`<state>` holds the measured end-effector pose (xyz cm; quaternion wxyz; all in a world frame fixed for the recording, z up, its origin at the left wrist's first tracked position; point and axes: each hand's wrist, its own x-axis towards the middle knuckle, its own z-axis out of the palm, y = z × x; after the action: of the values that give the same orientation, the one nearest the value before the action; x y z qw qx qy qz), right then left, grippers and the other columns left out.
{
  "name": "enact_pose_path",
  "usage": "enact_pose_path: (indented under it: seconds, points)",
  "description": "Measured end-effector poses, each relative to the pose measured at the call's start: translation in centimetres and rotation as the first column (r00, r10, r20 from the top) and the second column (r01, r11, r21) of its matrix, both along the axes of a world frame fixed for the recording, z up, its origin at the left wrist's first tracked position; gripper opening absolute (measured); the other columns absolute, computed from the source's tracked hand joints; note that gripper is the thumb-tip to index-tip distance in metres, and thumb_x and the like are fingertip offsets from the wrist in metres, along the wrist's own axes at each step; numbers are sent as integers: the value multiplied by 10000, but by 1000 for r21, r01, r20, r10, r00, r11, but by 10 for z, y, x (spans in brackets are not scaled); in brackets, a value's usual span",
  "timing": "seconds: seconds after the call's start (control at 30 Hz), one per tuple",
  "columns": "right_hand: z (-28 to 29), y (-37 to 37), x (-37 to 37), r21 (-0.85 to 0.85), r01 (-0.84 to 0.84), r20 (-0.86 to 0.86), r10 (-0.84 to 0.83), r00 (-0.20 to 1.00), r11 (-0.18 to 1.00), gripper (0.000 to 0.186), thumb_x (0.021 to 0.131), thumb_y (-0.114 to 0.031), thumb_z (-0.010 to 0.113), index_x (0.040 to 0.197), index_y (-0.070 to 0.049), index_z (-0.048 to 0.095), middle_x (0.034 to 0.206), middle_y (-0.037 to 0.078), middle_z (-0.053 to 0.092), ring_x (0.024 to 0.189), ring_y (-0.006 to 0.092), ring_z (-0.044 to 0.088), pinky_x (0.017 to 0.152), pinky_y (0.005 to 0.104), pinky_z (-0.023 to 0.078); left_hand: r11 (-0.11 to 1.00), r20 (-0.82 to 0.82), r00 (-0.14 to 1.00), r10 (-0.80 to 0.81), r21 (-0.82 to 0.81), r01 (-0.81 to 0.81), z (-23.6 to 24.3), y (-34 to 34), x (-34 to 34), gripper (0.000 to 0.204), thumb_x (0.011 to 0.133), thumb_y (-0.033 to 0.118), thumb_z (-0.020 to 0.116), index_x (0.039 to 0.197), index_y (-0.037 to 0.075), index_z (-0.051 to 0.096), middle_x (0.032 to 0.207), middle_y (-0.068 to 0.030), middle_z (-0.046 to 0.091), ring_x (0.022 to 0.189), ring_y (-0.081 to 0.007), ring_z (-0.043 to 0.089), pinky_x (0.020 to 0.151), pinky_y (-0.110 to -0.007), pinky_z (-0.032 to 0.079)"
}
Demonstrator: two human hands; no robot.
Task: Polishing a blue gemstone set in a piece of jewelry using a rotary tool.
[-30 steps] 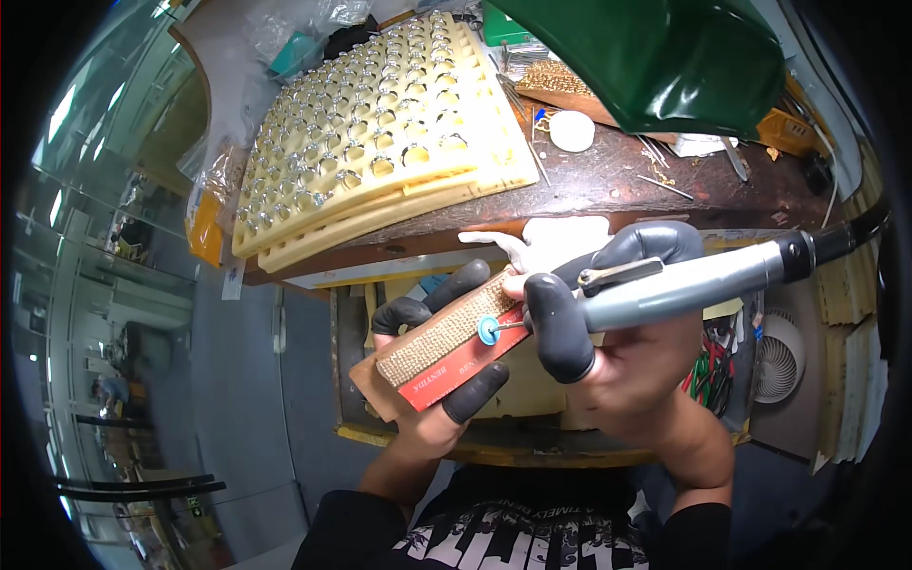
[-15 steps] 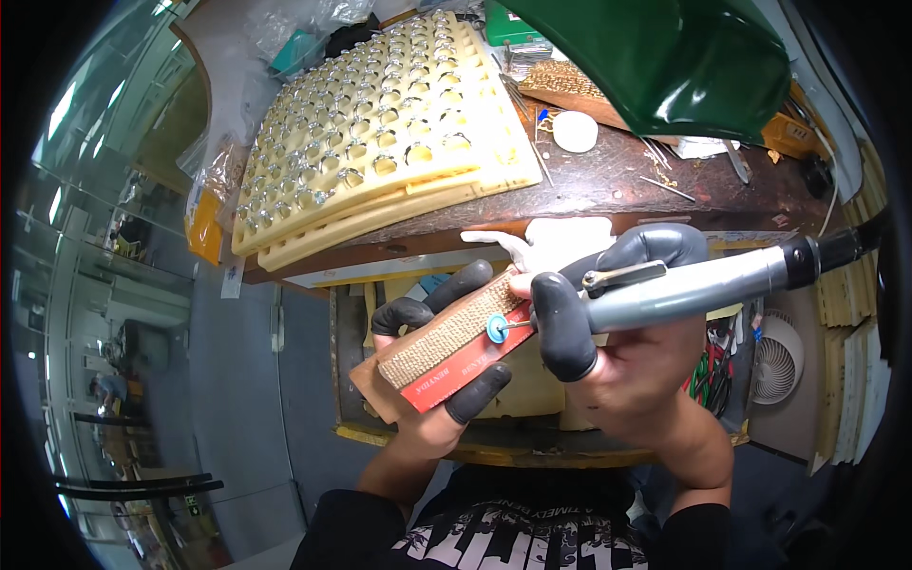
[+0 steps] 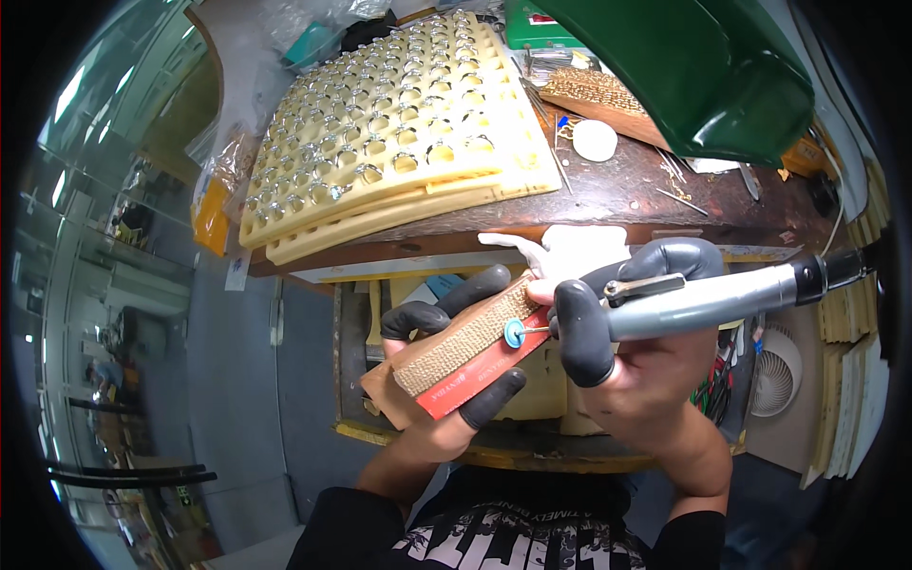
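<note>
My left hand (image 3: 443,435), with black finger covers, grips a tilted wooden block (image 3: 382,389) from both sides. Along the block's upper face runs a band of gold-coloured, woven-looking rows (image 3: 446,359), bordered by a red strip (image 3: 483,369). In my right hand (image 3: 632,385), also in black finger covers, is a silver rotary handpiece (image 3: 731,304) with a lever on its side. A small blue disc (image 3: 514,332) on its thin shaft sits at the edge of the gold rows, beside the red strip; whether it touches them I cannot tell.
Behind the hands, a stacked cream tray (image 3: 380,223) of rings stands on the dark bench (image 3: 627,195). A white piece (image 3: 581,249) juts from the bench edge. A green lamp shade (image 3: 693,85) hangs at upper right. Under the hands lies an open drawer (image 3: 532,459); a white fan (image 3: 774,370) stands right.
In the picture, both hands, the block and the handpiece sit slightly farther right, as does the bench, so the view has shifted. The disc stays near the same part of the block.
</note>
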<state>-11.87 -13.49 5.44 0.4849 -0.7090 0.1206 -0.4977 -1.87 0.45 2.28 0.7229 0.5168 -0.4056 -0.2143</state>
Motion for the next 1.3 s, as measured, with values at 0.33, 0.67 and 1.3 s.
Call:
enact_pose_path:
  seconds: [0.33, 0.67, 1.3]
  points:
    - [-10, -3, 2, -209, 78, 18, -76, 997, 975, 121, 699, -62, 766, 687, -35, 648, 679, 35, 577, 627, 150, 527, 556, 283, 415, 1000, -24, 1000, 3, -9, -4, -3, -3, 0, 585, 737, -15, 739, 1088, 128, 293, 1337, -229, 422, 1257, -316, 441, 1040, -424, 389]
    - [-5, -1, -2, -199, 66, -40, -76, 996, 978, 130, 704, -58, 766, 675, -57, 639, 662, 11, 561, 662, 139, 519, 575, 269, 409, 999, 20, 1000, -14, -47, 15, -2, -3, 1, 587, 744, -39, 720, 1105, 131, 289, 1336, -244, 417, 1260, -331, 437, 1039, -439, 394]
    - [-2, 4, -1, -26, 62, -53, -64, 997, 998, 118, 699, -55, 769, 690, -30, 653, 682, 30, 569, 627, 139, 519, 555, 268, 404, 997, 18, 998, -62, -47, 63, -8, 0, 2, 599, 748, -82, 695, 1128, 172, 308, 1364, -244, 379, 1292, -347, 396, 1043, -449, 386]
